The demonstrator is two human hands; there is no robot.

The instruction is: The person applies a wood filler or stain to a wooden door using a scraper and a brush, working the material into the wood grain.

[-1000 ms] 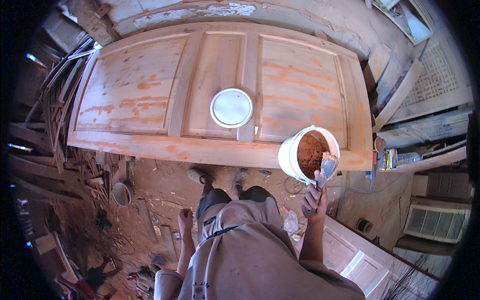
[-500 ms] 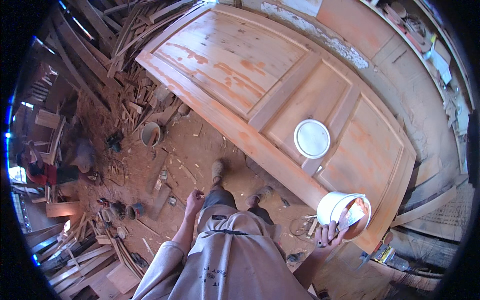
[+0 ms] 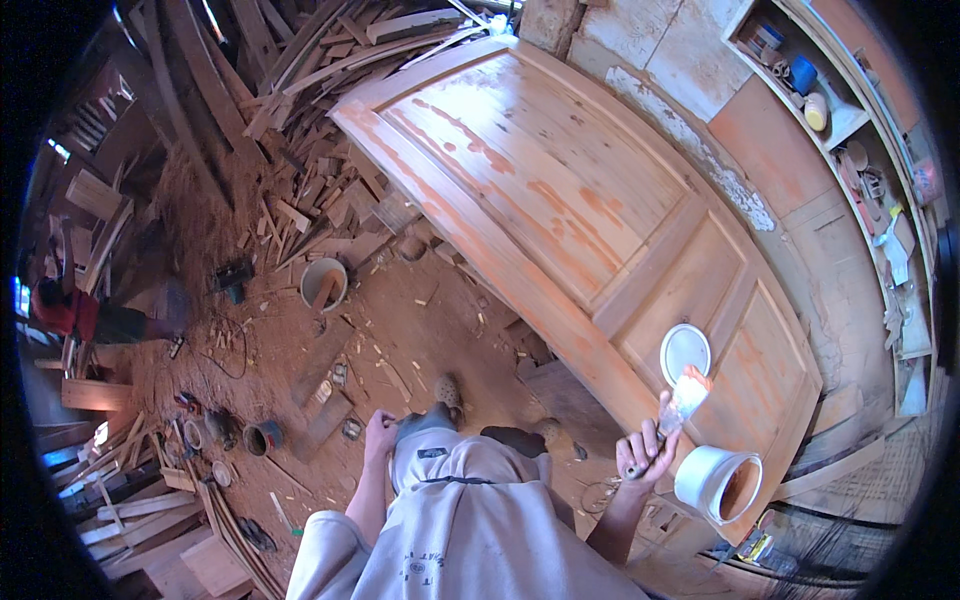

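A putty knife (image 3: 686,400) is gripped by its handle in my right hand (image 3: 646,450). Orange paste coats the blade's tip, which points up and away from me over the wooden door panel (image 3: 655,258). Smears of the same paste mark the lying door. Just below this hand a white tub (image 3: 700,474) with orange paste inside stands on the door's near right end. Its round white lid (image 3: 682,352) lies beyond the blade. My left hand (image 3: 380,434) hangs low beside my waist, fingers curled; whether anything is in them is hidden.
Scrap wood (image 3: 330,190) is heaped at the door's far left end. A bucket (image 3: 324,284) holding a wood piece and several tins stand on the dusty floor. Shelves (image 3: 850,125) line the right wall. Another person (image 3: 75,310) is at the far left.
My right hand has lifted the putty knife out of the tub and moved it up toward the lid. Paste now shows on its blade. The view has shifted, and my left hand sits slightly lower.
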